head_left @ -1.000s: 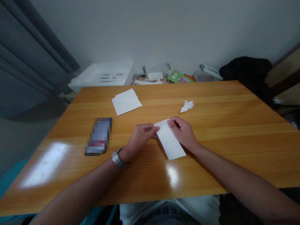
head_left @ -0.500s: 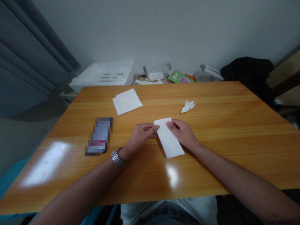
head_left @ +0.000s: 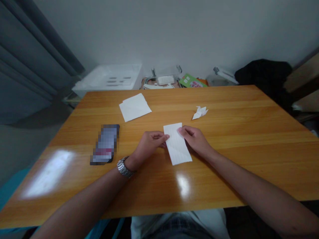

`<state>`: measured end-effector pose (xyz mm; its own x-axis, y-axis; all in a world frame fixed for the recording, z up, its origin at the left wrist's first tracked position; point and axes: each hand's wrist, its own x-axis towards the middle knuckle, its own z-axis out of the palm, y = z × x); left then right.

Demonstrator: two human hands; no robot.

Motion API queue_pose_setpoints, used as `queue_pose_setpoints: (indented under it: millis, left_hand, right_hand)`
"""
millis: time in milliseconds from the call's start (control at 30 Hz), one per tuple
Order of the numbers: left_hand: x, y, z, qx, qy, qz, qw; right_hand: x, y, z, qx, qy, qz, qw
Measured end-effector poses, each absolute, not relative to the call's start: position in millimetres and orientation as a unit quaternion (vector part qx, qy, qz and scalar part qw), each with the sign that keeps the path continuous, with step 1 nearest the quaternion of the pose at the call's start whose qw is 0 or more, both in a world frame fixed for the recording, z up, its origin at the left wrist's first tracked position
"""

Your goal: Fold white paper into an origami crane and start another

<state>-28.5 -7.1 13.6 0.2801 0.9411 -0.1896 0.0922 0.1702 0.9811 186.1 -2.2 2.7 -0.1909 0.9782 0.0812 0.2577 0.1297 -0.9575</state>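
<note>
A narrow rectangle of white lined paper [head_left: 178, 147] is held just above the table, between my two hands. My left hand [head_left: 151, 142], below a metal watch [head_left: 124, 167], pinches its left edge with the thumb on top. At the upper right edge my right hand [head_left: 195, 139] grips it, thumb on top and fingers behind. The fingers under the sheet are partly hidden. Beyond my right hand lies a small folded white paper figure [head_left: 200, 113] with pointed ends.
On the wooden table [head_left: 249, 132], flat white sheets [head_left: 135, 107] lie at the back left. A phone [head_left: 106, 144] with a blurred screen rests left of my left hand. Behind the table are a white foam tray [head_left: 107, 78], a green booklet [head_left: 191, 80] and a black cloth-like thing [head_left: 263, 73].
The paper has turned slightly, its lower end swinging left and its upper edge rising a little. My right thumb sits a bit higher on its edge. Both hands keep hold.
</note>
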Motion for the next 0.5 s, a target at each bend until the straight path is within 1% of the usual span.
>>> queue_pose_setpoints:
  millis: [167, 300, 500]
  left_hand:
    - [-28.4, -6.5, 13.1, 0.546, 0.489, 0.365, 0.574]
    - [-27.2, -7.6, 7.5, 0.526, 0.472, 0.371, 0.603]
    - [-26.5, -9.6, 5.0, 0.523, 0.454, 0.346, 0.633]
  right_hand:
    - [189.8, -3.0, 3.4, -0.497, -0.649, 0.422, 0.391]
    - [190.0, -2.7, 3.3, -0.508, -0.655, 0.391, 0.398]
    - [189.3, -1.4, 3.2, -0.521, -0.652, 0.362, 0.415]
